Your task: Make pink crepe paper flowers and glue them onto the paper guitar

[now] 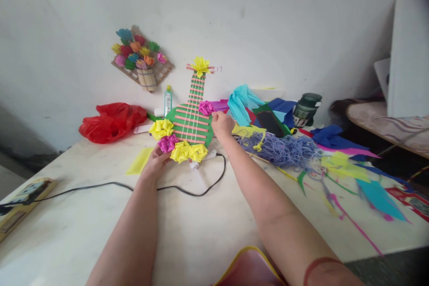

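Note:
A green craft guitar with pink strips, white strings and yellow and magenta crepe-paper flowers is held up in front of the wall, leaning away. My left hand grips its lower left edge, close to a magenta flower. At its right edge my right hand is closed, fingers curled against the rim; their tips are partly hidden. A magenta flower sits just above that hand. Below the guitar lies a white tool on a black cord, partly covered, resembling a glue gun.
A red plastic bag and a glue bottle stand at the back left. Tangled purple yarn, coloured paper scraps, a phone and a dark jar fill the right. The black cord crosses to a power strip.

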Tool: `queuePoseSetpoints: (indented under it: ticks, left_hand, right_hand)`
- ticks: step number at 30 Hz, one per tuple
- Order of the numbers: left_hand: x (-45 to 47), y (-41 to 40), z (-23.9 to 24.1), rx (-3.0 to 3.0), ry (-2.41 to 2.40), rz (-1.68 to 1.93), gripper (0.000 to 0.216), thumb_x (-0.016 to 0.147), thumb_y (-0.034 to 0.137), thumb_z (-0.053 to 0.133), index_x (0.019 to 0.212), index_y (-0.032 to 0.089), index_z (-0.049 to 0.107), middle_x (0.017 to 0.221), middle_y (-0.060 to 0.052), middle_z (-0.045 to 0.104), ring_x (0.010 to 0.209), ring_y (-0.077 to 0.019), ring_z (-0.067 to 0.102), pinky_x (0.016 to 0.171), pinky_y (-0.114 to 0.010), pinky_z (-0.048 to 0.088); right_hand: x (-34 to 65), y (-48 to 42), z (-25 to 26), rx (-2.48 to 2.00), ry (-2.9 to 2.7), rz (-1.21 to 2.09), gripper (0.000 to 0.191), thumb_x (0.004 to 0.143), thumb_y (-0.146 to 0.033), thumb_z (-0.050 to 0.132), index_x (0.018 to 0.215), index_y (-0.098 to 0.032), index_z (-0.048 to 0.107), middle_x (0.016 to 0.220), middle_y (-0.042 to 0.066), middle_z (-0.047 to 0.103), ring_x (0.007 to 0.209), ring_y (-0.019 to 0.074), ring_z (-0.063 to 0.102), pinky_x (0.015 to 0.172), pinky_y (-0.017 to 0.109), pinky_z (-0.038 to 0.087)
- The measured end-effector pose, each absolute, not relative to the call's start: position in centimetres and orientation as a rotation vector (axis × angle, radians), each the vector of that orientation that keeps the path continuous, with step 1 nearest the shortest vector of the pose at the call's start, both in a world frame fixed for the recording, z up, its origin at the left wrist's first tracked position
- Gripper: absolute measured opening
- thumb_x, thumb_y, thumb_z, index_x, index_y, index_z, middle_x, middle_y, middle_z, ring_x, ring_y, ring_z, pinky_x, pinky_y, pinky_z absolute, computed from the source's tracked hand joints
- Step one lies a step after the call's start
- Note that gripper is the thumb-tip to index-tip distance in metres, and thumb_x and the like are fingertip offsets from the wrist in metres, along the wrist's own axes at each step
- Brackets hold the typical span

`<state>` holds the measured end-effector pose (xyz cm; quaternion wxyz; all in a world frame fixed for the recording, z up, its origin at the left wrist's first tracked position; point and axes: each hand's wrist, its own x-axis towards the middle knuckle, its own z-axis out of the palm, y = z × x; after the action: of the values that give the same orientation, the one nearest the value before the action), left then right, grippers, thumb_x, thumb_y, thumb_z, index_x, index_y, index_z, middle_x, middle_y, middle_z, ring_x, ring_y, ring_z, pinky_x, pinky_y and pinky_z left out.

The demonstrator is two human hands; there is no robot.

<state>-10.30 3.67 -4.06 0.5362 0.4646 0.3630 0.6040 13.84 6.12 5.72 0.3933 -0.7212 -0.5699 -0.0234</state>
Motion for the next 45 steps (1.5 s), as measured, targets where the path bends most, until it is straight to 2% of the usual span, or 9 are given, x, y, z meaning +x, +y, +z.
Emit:
queuePoseSetpoints:
  ticks: [8, 14, 21, 37, 45]
  left_hand:
    - [-10.2, 3.6, -3.9, 1.089, 0.862, 1.446, 0.058, 0.052, 0.021, 0.08, 0.106, 0.022, 0.06, 0.098, -0.005, 0.068, 0.085, -0.0217, 0.065, 0.067, -0.029, 0.056]
    - [-10.2, 3.6, -3.8, 1.087, 0.87, 1.447, 0.062, 0.05, 0.021, 0.081, 0.108, 0.024, 0.06, 0.096, -0.004, 0.068, 0.081, -0.0208, 0.066, 0.062, -0.027, 0.056]
    - [-10.3, 3.5, -3.9, 1.107, 0.881, 1.458, 0.058, 0.051, 0.022, 0.08, 0.106, 0.023, 0.06, 0.093, -0.004, 0.069, 0.081, -0.0212, 0.066, 0.066, -0.028, 0.055]
    - [-10.4, 3.7, -4.2, 1.101, 0.851, 1.478, 0.06, 0.051, 0.022, 0.08, 0.108, 0.024, 0.059, 0.096, -0.004, 0.068, 0.082, -0.0208, 0.066, 0.065, -0.029, 0.056]
    - [-10.3, 3.7, -4.1, 1.072, 0.857, 1.479, 0.059, 0.05, 0.021, 0.08, 0.106, 0.023, 0.06, 0.096, -0.005, 0.068, 0.082, -0.0211, 0.066, 0.066, -0.029, 0.056]
  right_hand:
    - [13.7, 6.6, 5.4, -1.796, -1.461, -0.058, 0.033, 0.09, -0.031, 0.038, 0.103, -0.021, 0.067, 0.093, 0.009, 0.068, 0.086, 0.0199, 0.059, 0.071, 0.028, 0.038]
    - [13.6, 6.9, 5.5, -1.818, -1.457, -0.077, 0.032, 0.088, -0.03, 0.039, 0.098, -0.022, 0.068, 0.091, 0.009, 0.068, 0.084, 0.0208, 0.06, 0.069, 0.029, 0.039]
    - [13.3, 7.2, 5.7, -1.827, -1.498, -0.139, 0.032, 0.088, -0.026, 0.038, 0.091, -0.018, 0.068, 0.088, 0.01, 0.068, 0.08, 0.0206, 0.061, 0.068, 0.03, 0.039]
    - [13.5, 7.2, 5.2, -1.673, -1.544, -0.123, 0.026, 0.085, -0.019, 0.039, 0.095, -0.018, 0.064, 0.096, 0.006, 0.065, 0.089, 0.0184, 0.056, 0.072, 0.027, 0.035]
    - [13.6, 7.4, 5.4, -1.719, -1.502, -0.069, 0.031, 0.088, -0.024, 0.039, 0.098, -0.019, 0.067, 0.095, 0.007, 0.067, 0.086, 0.0179, 0.057, 0.071, 0.026, 0.037]
